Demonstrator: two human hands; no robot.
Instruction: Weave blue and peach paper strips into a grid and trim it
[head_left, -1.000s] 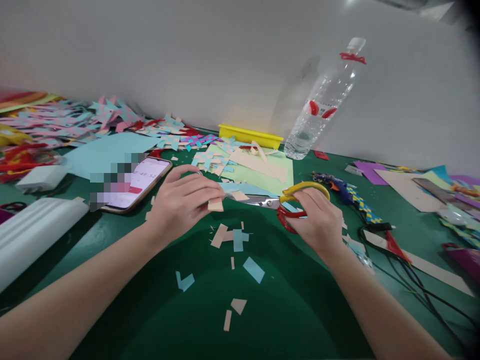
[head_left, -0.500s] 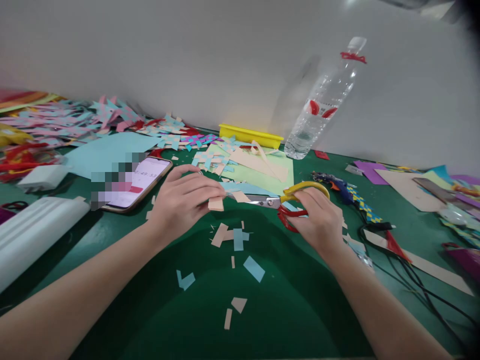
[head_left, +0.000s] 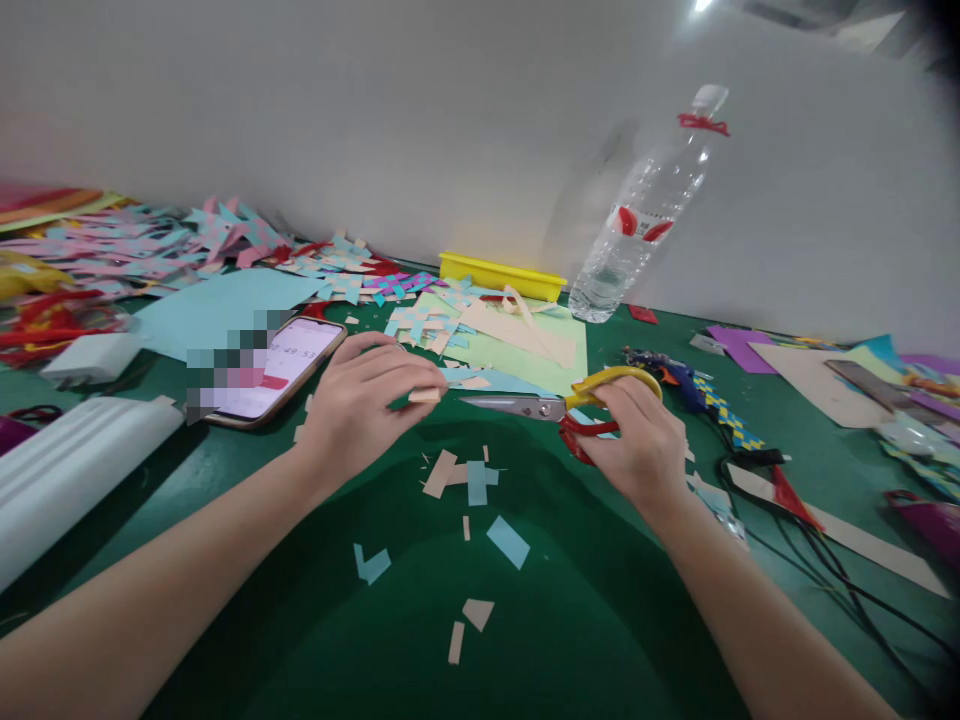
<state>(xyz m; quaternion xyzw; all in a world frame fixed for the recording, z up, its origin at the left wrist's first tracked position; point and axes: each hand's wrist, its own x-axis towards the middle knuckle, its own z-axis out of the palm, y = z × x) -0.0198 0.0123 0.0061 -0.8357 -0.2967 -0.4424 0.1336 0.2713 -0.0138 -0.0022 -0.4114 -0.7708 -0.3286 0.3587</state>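
Observation:
Between the thumb and fingers of my left hand (head_left: 371,395) is a small peach paper piece (head_left: 425,397). My right hand (head_left: 641,430) grips the red and yellow handles of the scissors (head_left: 529,406). Their blades look closed and point left, a short gap from my left fingertips. Below them, peach scraps (head_left: 440,474) and blue scraps (head_left: 508,542) lie on the green table (head_left: 420,640). Behind the blades are a light green sheet (head_left: 566,345) and woven blue and peach paper pieces (head_left: 424,325).
A phone (head_left: 289,365) lies at the left, near a white charger (head_left: 90,358). A clear bottle (head_left: 645,215) leans on the wall beside a yellow tray (head_left: 502,276). Black cables (head_left: 832,560) and a long peach strip (head_left: 877,545) are at the right.
The scissors have moved slightly right, away from my left fingers. The peach piece in my left hand is tilted differently, and the one that was at the blade tips is no longer there.

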